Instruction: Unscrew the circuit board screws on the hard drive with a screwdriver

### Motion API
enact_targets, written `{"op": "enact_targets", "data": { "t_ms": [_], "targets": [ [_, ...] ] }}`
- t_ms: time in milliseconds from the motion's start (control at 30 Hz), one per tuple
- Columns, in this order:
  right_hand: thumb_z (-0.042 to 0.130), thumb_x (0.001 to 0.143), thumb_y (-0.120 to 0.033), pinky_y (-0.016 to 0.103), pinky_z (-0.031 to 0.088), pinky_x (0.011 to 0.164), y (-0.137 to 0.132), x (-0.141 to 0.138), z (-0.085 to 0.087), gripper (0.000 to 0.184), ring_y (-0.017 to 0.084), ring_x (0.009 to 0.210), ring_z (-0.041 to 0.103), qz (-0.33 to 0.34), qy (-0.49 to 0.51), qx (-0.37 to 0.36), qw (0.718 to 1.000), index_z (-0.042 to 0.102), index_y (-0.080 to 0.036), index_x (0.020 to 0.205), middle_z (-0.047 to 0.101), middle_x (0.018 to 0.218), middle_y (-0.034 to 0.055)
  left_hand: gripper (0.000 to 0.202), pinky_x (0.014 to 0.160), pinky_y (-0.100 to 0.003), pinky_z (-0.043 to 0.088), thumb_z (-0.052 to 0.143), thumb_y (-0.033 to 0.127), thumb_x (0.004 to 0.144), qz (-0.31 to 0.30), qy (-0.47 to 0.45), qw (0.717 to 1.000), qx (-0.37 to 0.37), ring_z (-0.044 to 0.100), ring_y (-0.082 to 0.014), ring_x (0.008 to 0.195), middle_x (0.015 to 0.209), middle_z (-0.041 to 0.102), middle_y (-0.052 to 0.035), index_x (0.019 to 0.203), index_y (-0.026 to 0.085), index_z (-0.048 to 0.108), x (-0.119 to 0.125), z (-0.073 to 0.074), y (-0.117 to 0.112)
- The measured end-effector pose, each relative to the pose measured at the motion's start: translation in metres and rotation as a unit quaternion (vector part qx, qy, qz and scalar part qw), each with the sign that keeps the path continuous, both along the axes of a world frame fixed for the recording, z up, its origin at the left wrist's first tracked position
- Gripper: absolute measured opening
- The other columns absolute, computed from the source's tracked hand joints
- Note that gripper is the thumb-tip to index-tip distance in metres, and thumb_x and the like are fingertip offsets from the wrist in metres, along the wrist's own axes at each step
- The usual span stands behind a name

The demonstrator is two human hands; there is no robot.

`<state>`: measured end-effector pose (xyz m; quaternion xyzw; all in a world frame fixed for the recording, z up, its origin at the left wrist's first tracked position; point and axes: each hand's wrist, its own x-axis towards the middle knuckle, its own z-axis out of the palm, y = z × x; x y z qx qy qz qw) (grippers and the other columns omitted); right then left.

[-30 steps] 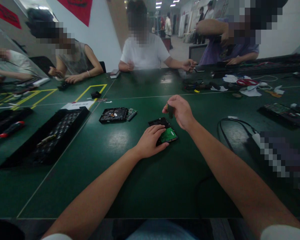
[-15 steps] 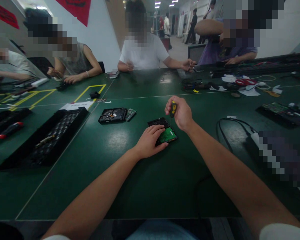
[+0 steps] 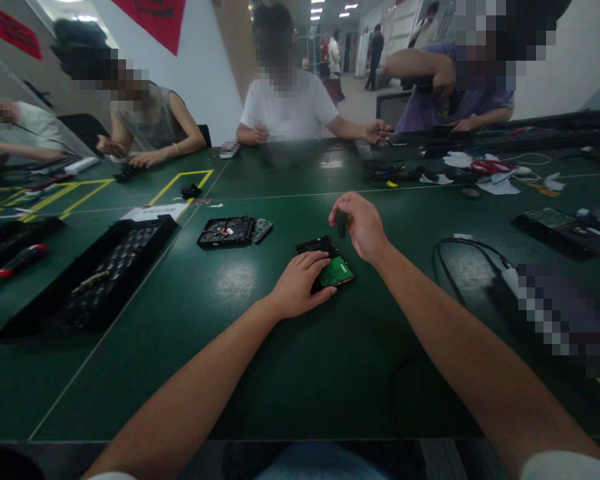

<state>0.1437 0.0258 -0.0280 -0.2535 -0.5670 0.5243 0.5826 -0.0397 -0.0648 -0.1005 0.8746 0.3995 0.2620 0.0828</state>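
Observation:
A hard drive lies board side up in the middle of the green table, its green circuit board showing. My left hand rests on its near left edge, fingers pressed down and holding it. My right hand hovers just above the drive's far corner, closed round the handle of a small screwdriver that points down at the drive. The tip is hidden behind the drive's edge.
A second opened hard drive lies to the left, beside a black slotted tray. A red-handled screwdriver lies at far left. A black cable and power strip are at right. Several people sit across the table.
The screwdriver handle has turned in my right hand; its yellow stripe showed half a second ago and is now hidden. Both hands stay in place on the drive.

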Motion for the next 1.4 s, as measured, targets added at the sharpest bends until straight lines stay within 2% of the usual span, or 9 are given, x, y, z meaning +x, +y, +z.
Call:
{"op": "enact_targets", "data": {
  "t_ms": [133, 333, 467, 600, 767, 900, 1200, 1400],
  "targets": [
    [0.064, 0.088, -0.036, 0.029, 0.05, 0.067, 0.0004, -0.0003, 0.0008, 0.013, 0.015, 0.068, 0.062, -0.006, -0.017, -0.004, 1.0, 0.067, -0.023, 0.083, 0.066, 0.071, -0.0006, 0.062, 0.121, -0.058, 0.043, 0.071, 0.048, 0.094, 0.0, -0.002, 1.0, -0.003, 0.053, -0.0344, 0.144, 0.153, 0.057, -0.0148, 0.148, 0.022, 0.054, 0.0004, 0.0006, -0.0007],
    [0.066, 0.089, -0.042, 0.034, 0.056, 0.071, 0.0014, -0.004, -0.0004, 0.018, 0.017, 0.066, 0.066, 0.004, 0.044, -0.016, 0.999, 0.061, -0.025, 0.087, 0.063, 0.071, -0.0024, 0.062, 0.121, -0.057, 0.043, 0.071, 0.048, 0.094, 0.005, -0.004, 1.0, -0.006, 0.053, -0.0342, 0.143, 0.152, 0.058, -0.0151, 0.147, 0.021, 0.054, 0.0014, 0.0026, -0.0016],
    [0.057, 0.094, -0.043, 0.031, 0.051, 0.063, 0.0017, -0.0037, -0.0022, 0.022, 0.016, 0.059, 0.06, -0.001, 0.063, -0.004, 0.998, 0.059, -0.025, 0.083, 0.057, 0.064, -0.0037, 0.063, 0.122, -0.056, 0.043, 0.072, 0.047, 0.094, 0.007, -0.002, 1.0, -0.007, 0.054, -0.0337, 0.143, 0.152, 0.058, -0.0154, 0.147, 0.02, 0.053, 0.0013, 0.0025, -0.0014],
    [0.059, 0.094, -0.047, 0.029, 0.047, 0.061, 0.0012, -0.0037, -0.003, 0.025, 0.014, 0.057, 0.057, -0.001, 0.054, -0.005, 0.999, 0.054, -0.026, 0.081, 0.053, 0.062, -0.0053, 0.063, 0.122, -0.055, 0.043, 0.071, 0.047, 0.094, 0.005, -0.002, 1.0, -0.004, 0.053, -0.0329, 0.144, 0.152, 0.058, -0.0152, 0.147, 0.019, 0.053, 0.0013, 0.0017, -0.0009],
    [0.063, 0.091, -0.036, 0.029, 0.049, 0.062, 0.0008, -0.0047, -0.0035, 0.014, 0.015, 0.06, 0.061, -0.013, 0.039, -0.014, 0.999, 0.052, -0.027, 0.088, 0.059, 0.065, -0.0062, 0.062, 0.122, -0.056, 0.043, 0.071, 0.048, 0.094, 0.002, -0.003, 1.0, -0.001, 0.053, -0.0332, 0.144, 0.152, 0.058, -0.0148, 0.146, 0.02, 0.053, 0.0012, 0.0015, -0.0006],
    [0.064, 0.089, -0.03, 0.03, 0.051, 0.065, 0.0004, -0.0043, -0.0032, 0.011, 0.015, 0.064, 0.065, -0.017, 0.043, -0.019, 0.999, 0.054, -0.026, 0.086, 0.065, 0.071, -0.0047, 0.064, 0.121, -0.055, 0.043, 0.072, 0.048, 0.094, 0.004, -0.003, 1.0, 0.0, 0.054, -0.0333, 0.143, 0.152, 0.058, -0.0162, 0.147, 0.018, 0.053, 0.0009, 0.001, -0.0003],
    [0.062, 0.093, -0.036, 0.027, 0.05, 0.065, 0.0, -0.0029, -0.0013, 0.016, 0.014, 0.066, 0.062, -0.053, 0.01, 0.007, 0.999, 0.066, -0.024, 0.083, 0.066, 0.069, -0.0016, 0.065, 0.121, -0.056, 0.044, 0.073, 0.047, 0.093, 0.007, -0.006, 1.0, -0.002, 0.054, -0.0341, 0.143, 0.152, 0.058, -0.0155, 0.147, 0.02, 0.052, 0.001, 0.0008, -0.0006],
    [0.06, 0.096, -0.044, 0.029, 0.051, 0.063, 0.0032, -0.0042, -0.0041, 0.02, 0.015, 0.063, 0.066, -0.048, 0.054, 0.002, 0.997, 0.063, -0.025, 0.09, 0.065, 0.071, -0.0023, 0.065, 0.122, -0.054, 0.043, 0.072, 0.048, 0.093, 0.005, -0.004, 1.0, 0.001, 0.053, -0.0333, 0.143, 0.152, 0.058, -0.0155, 0.147, 0.018, 0.052, 0.0006, 0.0002, -0.0004]
  ]
}}
